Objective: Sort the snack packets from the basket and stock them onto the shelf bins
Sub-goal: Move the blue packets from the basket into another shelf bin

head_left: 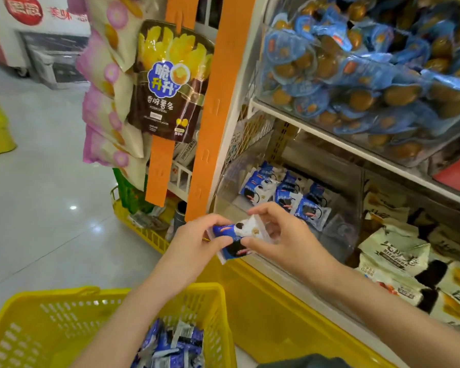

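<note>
1. While your left hand and right hand sit close together at the centre of the frame, both grip the held packets. This is a small blue-and-white bunch, seemingly 2 packets, though you cannot count them for sure.
2. Your left thumb and fingers pinch the blue end, and your right thumb and fingers pinch the white end, so each hand is clamped on the bunch.
3. You hold the bunch just in front of the clear bin, at its near wall and above the yellow shelf base.
4. Inside that bin, just above centre, the stocked packets show the same blue-and-white print. They lie in a loose cluster toward the back.
5. At the lower left, the yellow basket sits under your left forearm. The loose packets are piled in its right corner.
6. Toward the right edge, cream packets fill the bin next to the clear one.
7. In the upper right, blue packs with brown oval contents crowd the bin on the higher shelf.
8. At the upper middle hang 2 orange strips. A brown bag is clipped to the left one, with pink-and-cream bags to its left.
9. Left of the shelf, a second basket stands on the grey floor.
</note>
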Action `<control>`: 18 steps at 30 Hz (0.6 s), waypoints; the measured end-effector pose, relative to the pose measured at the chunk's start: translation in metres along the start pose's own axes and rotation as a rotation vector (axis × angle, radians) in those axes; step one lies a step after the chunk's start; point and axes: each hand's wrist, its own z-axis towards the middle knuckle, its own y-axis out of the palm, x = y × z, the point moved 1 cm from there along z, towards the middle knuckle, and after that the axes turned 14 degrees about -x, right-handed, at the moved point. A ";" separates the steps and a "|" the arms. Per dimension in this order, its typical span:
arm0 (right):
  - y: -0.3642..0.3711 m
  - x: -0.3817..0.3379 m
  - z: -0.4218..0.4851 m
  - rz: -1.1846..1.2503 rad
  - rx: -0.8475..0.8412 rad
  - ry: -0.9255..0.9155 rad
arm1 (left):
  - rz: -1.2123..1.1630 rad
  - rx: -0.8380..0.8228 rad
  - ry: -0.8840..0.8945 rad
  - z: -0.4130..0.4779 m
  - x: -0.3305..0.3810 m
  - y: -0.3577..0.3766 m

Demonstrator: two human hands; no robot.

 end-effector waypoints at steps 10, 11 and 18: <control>-0.078 0.033 0.023 -0.295 0.282 0.189 | 0.291 -0.016 0.191 0.068 0.018 0.001; -0.087 0.044 0.027 -0.329 0.315 0.250 | 0.356 -0.048 0.170 0.073 0.012 0.005; -0.095 0.105 0.082 -0.382 0.092 0.484 | 0.785 -0.101 0.283 0.077 -0.015 0.021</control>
